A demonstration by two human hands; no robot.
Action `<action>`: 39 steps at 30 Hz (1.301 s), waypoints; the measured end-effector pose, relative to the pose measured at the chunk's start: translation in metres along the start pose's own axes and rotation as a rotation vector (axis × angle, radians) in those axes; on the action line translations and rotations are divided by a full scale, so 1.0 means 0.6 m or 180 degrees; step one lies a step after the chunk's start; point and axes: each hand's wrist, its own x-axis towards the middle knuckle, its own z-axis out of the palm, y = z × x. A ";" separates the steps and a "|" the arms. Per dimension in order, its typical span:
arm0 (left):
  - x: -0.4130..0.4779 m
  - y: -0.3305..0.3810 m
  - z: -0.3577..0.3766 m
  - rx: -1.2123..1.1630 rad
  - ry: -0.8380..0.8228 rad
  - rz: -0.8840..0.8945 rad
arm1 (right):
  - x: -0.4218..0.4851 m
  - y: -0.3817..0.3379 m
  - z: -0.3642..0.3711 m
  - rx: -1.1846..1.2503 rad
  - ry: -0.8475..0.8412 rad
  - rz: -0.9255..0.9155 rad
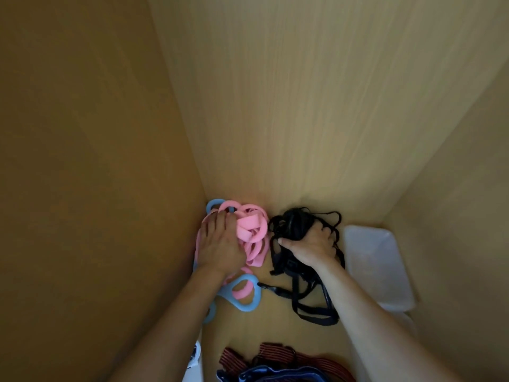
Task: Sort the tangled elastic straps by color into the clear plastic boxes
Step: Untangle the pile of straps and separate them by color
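Sorting is under way, black group first, I judge. My right hand (312, 244) is fisted round a bunch of black straps (292, 221), whose tails trail on the cabinet floor (263, 325) just beside the clear plastic box (385, 260). My left hand (220, 244) lies flat, fingers together, on the pink straps (253, 230), which are knotted with light-blue loops (242, 301) in the back-left corner (a hold-down, I guess). Next move: lift the black clear of the pink, watch for snagging tails, and carry it right into the box. The red straps (275, 354) wait nearer me. No label or writing is legible.
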 end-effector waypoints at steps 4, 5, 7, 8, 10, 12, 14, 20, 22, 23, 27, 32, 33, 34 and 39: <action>-0.024 0.003 0.004 0.0100 -0.0226 0.0005 | -0.007 -0.009 -0.005 0.0009 -0.0087 -0.0020; -0.031 0.002 0.004 0.0099 -0.0274 -0.0038 | -0.012 -0.009 -0.011 -0.0030 -0.0069 -0.0028; -0.047 -0.001 0.008 0.0014 -0.0420 -0.0133 | -0.028 -0.011 -0.028 -0.0179 0.0117 -0.0111; -0.056 -0.004 0.010 -0.0020 -0.0538 -0.0167 | -0.040 -0.012 -0.038 -0.0267 0.0282 -0.0230; -0.072 -0.012 0.016 -0.0041 -0.0770 -0.0195 | -0.077 -0.012 -0.054 -0.0191 0.0660 -0.0687; -0.078 -0.022 0.016 -0.0164 -0.0904 -0.0202 | -0.130 -0.017 -0.056 0.0223 0.0661 -0.1259; -0.072 -0.031 0.002 -0.0407 -0.0985 -0.0183 | -0.185 -0.026 -0.034 0.0225 -0.0062 -0.1698; -0.014 -0.049 -0.066 -0.1978 -0.1302 -0.0340 | -0.228 -0.051 0.120 -0.0997 -0.1114 -0.2226; -0.011 -0.046 -0.074 -0.2286 -0.1392 -0.0524 | -0.221 -0.064 0.158 -0.1219 -0.0953 -0.2141; -0.011 -0.044 -0.075 -0.2264 -0.1418 -0.0534 | -0.217 -0.071 0.172 -0.1347 -0.0892 -0.2057; -0.010 -0.038 -0.070 -0.1618 -0.1257 -0.0365 | -0.204 -0.086 0.219 -0.1675 -0.0591 -0.2025; -0.006 -0.048 -0.072 -0.2092 -0.1390 -0.0419 | -0.179 -0.081 0.200 -0.1302 -0.0509 -0.2310; -0.004 -0.053 -0.072 -0.2113 -0.1371 -0.0430 | -0.176 -0.077 0.186 -0.1140 -0.0549 -0.2322; -0.003 -0.056 -0.072 -0.2152 -0.1322 -0.0386 | -0.175 -0.072 0.170 -0.0869 -0.0589 -0.2299; 0.005 -0.052 -0.067 -0.2325 -0.0509 -0.0285 | -0.160 -0.073 0.050 0.0416 -0.0781 -0.1892</action>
